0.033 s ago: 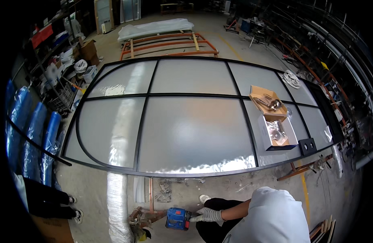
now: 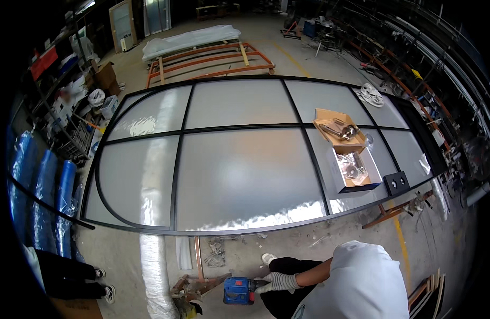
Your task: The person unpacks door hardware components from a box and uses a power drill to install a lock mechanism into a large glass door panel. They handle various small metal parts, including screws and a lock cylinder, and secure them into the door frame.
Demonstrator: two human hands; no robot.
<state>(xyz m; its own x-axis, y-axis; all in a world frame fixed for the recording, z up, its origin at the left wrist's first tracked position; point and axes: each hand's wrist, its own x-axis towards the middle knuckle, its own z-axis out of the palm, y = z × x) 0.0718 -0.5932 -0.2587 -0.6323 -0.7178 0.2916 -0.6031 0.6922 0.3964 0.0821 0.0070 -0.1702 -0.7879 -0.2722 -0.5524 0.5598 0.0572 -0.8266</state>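
Observation:
A gloved right hand point(image 2: 278, 282), in a grey striped work glove, reaches in from the lower right out of a white sleeve. Its fingers are closed around the dark end of a blue cordless drill point(image 2: 238, 291). The drill hangs in front of the near edge of a large black-framed glass panel point(image 2: 245, 175), apart from it. On the panel's right part lies an opened cardboard box point(image 2: 371, 169) with metal fittings in clear plastic. A dark plate with two round holes point(image 2: 396, 183) rests beside it. My left hand is out of sight.
A plastic-wrapped roll point(image 2: 152, 266) runs under the panel. Orange metal frames point(image 2: 213, 58) lie beyond it. Blue wrapped rolls point(image 2: 44, 199) stand at left, near another person's dark-trousered legs point(image 2: 69, 274). A white cloth bundle point(image 2: 370, 95) sits at the panel's far right.
The view has turned slightly, so the panel and box sit further left in the picture. The hand and drill appear a little further right, with the grip unchanged.

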